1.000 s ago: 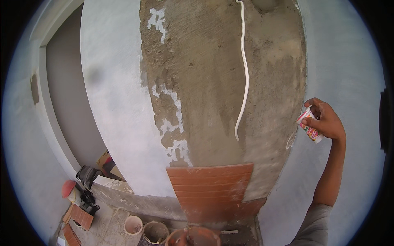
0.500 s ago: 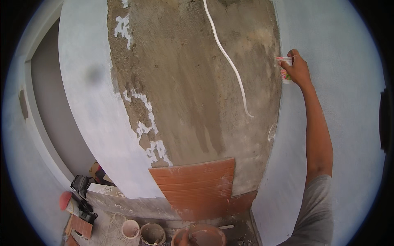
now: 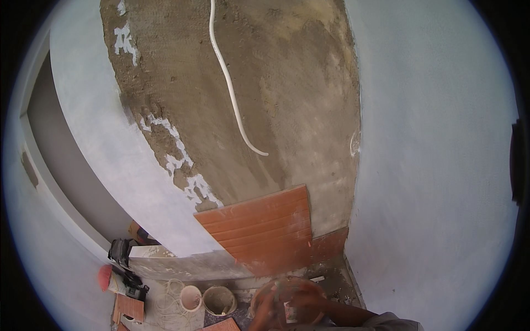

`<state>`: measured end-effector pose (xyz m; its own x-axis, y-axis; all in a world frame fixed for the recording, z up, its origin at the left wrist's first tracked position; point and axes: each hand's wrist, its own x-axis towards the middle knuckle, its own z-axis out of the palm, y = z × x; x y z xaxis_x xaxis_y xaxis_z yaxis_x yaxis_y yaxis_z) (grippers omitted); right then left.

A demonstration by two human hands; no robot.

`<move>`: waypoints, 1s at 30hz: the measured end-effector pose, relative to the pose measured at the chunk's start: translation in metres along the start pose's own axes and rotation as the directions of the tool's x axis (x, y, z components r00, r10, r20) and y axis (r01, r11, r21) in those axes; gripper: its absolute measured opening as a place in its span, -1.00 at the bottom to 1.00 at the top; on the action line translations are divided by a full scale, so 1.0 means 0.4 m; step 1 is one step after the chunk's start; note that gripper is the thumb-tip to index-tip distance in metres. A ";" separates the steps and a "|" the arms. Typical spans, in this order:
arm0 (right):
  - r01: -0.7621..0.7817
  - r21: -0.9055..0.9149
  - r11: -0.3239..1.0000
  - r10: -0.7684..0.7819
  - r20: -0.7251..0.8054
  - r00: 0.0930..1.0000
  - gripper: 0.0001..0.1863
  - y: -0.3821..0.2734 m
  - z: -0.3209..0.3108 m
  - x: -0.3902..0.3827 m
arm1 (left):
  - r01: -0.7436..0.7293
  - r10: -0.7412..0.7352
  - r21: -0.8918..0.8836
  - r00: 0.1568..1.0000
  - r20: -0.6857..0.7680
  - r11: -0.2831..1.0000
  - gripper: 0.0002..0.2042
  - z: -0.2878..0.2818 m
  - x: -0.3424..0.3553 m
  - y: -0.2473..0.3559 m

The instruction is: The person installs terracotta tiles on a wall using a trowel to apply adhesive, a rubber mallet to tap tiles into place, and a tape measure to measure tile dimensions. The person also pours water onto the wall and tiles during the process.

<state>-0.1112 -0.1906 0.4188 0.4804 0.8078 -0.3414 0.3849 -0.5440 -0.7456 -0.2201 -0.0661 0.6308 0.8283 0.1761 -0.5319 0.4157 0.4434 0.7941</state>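
Both my hands are low in the head view, over a round reddish-brown basin, smeared by motion. My right hand reaches in from the right, seemingly closed on a small whitish plastic cup with coloured print. My left hand is beside the cup at the basin's left side; its fingers are too blurred to read. Behind the basin, reddish wood-look tile panels cover the lower part of the wall. Bare grey-brown plaster rises above them.
A white flexible pipe hangs down the plaster. Left of the basin stand a grey mortar bucket and a pale pink bucket. Loose tile pieces, a black bag and a red-topped container lie farther left. A pale blue wall bounds the right.
My right hand has come down with the cup from the upper right plaster edge to the basin. My view has shifted, moving the wall and pipe leftward in the picture.
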 end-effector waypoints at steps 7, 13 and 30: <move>0.075 -0.025 0.997 -0.076 -0.072 0.994 -0.53 -0.016 0.027 0.020 | -0.050 0.048 -0.014 0.995 -0.083 0.999 -0.56 0.010 0.015 -0.031; 0.082 -0.031 0.996 -0.087 -0.197 0.977 -0.47 -0.010 -0.033 -0.030 | -0.081 0.082 0.011 0.993 -0.082 0.997 -0.58 -0.006 0.065 -0.053; -0.267 -0.357 0.895 -0.272 -0.912 0.308 -0.57 -1.414 -1.614 -0.580 | -0.103 0.104 0.033 0.993 -0.049 0.994 -0.61 -0.130 0.034 -0.019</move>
<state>0.0685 -0.2167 1.2891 0.7618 0.1895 0.6194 0.4973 -0.7839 -0.3718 -0.2314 -0.0216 0.6022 0.8476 0.2643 -0.4602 0.3405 0.3941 0.8537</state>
